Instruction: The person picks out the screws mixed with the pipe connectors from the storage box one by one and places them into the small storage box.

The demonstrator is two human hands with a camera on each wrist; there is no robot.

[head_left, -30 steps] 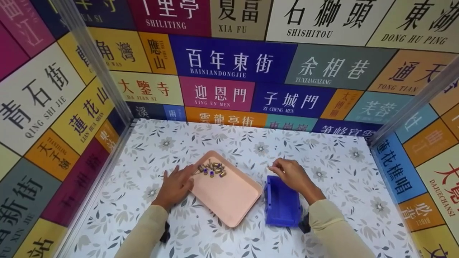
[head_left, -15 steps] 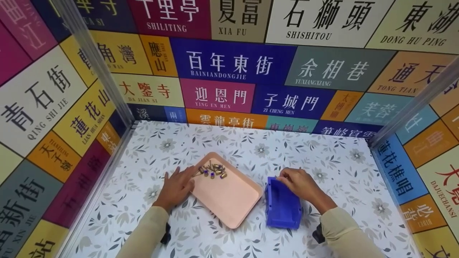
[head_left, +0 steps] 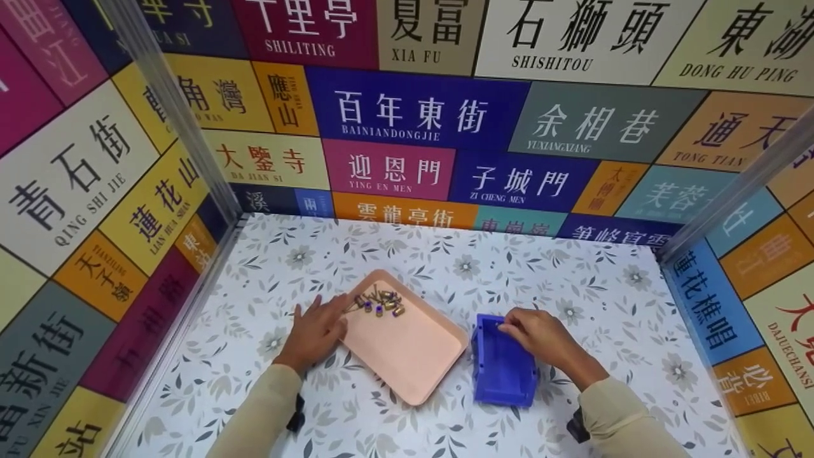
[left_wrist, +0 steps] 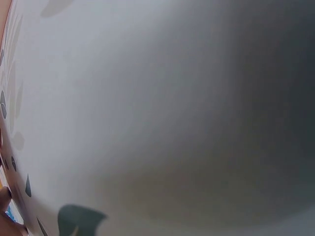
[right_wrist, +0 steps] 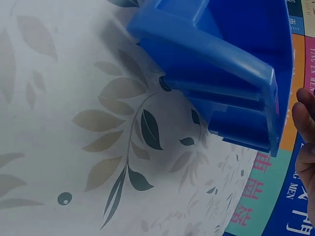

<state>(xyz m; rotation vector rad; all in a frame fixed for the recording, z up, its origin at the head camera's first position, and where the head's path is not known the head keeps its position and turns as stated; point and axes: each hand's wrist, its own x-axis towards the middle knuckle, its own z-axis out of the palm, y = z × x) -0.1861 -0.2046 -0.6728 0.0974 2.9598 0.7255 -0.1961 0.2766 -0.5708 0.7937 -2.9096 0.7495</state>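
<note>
My left hand rests at the left rim of a peach tray, fingers fairly straight and spread, fingertips on its edge. Inside the tray's far corner lies a small heap of brass-coloured pieces; several show purple-blue ends, and some have thin stems. Over the far right part of a blue plastic bin is my right hand, thumb and fingertips drawn together. Whether anything small is between them cannot be seen. In the right wrist view, the blue bin fills the top, with part of the right hand at the edge.
Tray and bin stand side by side on a white, flower-patterned table. Walls of coloured panels with lettering enclose the back and both sides. The left wrist view mostly shows a blurred, shaded tabletop.
My right hand, which pinched something small beyond the bin, has come nearer and slightly right, over the bin. The left hand and tray stay in place.
</note>
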